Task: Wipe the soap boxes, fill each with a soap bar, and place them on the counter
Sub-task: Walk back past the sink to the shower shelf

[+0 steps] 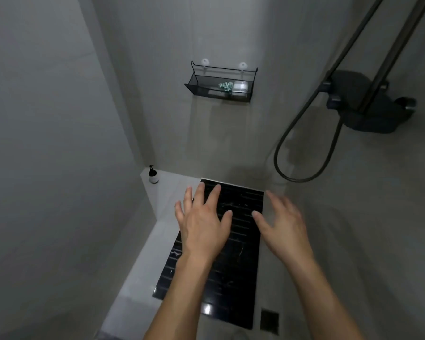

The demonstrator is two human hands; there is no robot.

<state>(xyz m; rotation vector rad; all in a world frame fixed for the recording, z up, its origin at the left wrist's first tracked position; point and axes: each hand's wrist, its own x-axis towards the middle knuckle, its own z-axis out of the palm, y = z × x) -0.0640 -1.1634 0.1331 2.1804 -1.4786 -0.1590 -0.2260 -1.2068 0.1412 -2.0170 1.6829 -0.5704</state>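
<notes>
We hold our left hand (201,224) and right hand (284,225) spread, empty, over the black mat (233,278); a soap box (241,86) sits in the wall basket (194,88).

Dim, grey, soft lighting; a glare spot on the black mat (207,309), motion-blurred right hand (284,229), wide-angle bending at edges.

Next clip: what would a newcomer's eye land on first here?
Two bare hands, left hand and right hand, spread open above a glossy black slatted floor panel. Higher up, a black wire wall basket holds a white soap box beside a green-and-white cloth.
</notes>
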